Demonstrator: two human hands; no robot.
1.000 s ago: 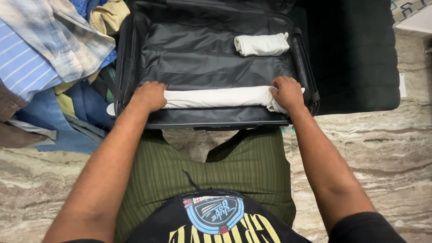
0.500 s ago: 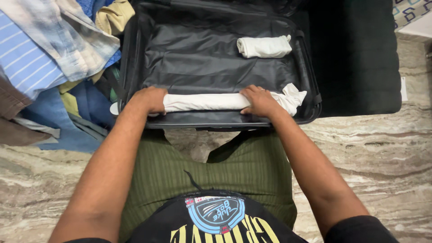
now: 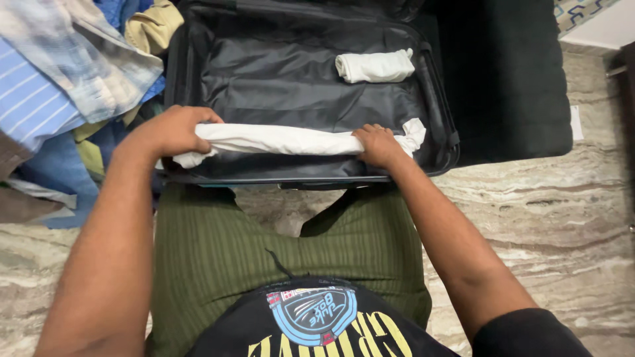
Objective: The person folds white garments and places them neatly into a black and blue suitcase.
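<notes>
A: What takes up the most room?

B: The marble floor (image 3: 555, 218), pale with brown veins, spreads across the near and right side. On it lies an open black suitcase (image 3: 291, 86), its lined half toward the person and its dark lid (image 3: 509, 79) flat to the right.

A: And on the left?

B: A pile of clothes (image 3: 59, 99): striped blue shirts, a checked one, denim and a tan piece, heaped just beside the suitcase's left wall and touching it.

A: Who is at the case?

B: The person sits with green striped trousers (image 3: 251, 244) at the near edge of the suitcase, a black printed shirt (image 3: 311, 324) lowest in the view.

A: What is in hand?

B: A long white rolled garment (image 3: 278, 139) lies along the near wall inside the suitcase, running left to right. Its left end sticks out past the left hand, over the left rim; its right end fans out loose by the right wall.

A: How do the hands sit?

B: The left hand (image 3: 173, 130) is curled over the roll's left end, fingers wrapped round the top, clasping it. The right hand (image 3: 378, 144) is pressed down on the roll near its right end, fingers together and bent over the cloth.

A: Anything smaller?

B: A small white rolled cloth (image 3: 374, 66) rests in the far right part of the lining, well apart from the long roll.
</notes>
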